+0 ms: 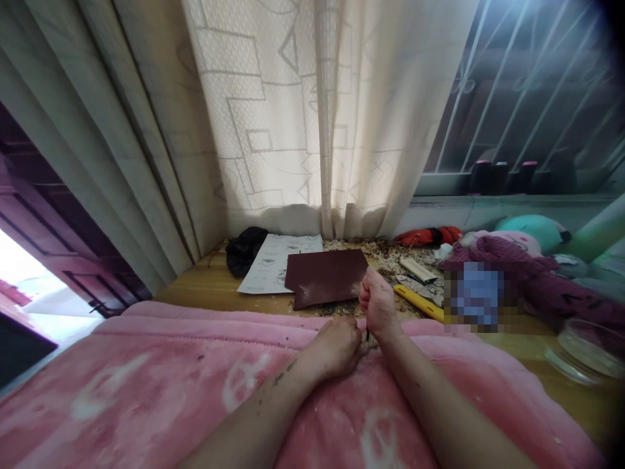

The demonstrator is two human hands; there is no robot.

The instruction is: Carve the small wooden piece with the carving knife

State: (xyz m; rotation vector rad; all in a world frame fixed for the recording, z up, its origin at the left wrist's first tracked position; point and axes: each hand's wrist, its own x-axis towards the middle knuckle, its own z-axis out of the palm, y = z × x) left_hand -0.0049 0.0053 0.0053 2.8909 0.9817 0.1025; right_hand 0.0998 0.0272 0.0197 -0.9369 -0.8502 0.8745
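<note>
My right hand (377,303) is closed in a fist, raised above the edge of the pink blanket. Below the fist shows the dark thin end of a tool (368,335), its rest hidden inside the fingers. Lower and to the left, my left hand (338,345) rests on the blanket with its fingers curled; whatever they hold is hidden. Just behind the hands lies a dark brown sheet (327,279), partly over a white printed paper (273,264). A yellow utility knife (418,303) lies to the right of my right hand.
Wood shavings (385,251) litter the wooden table. A beige-handled tool (417,269), a red-and-black bundle (428,236), plush toys (520,241) and a clear bowl (586,348) are at the right. A black bag (245,251) lies back left. The pink blanket (170,384) covers the front; curtains (273,117) hang behind.
</note>
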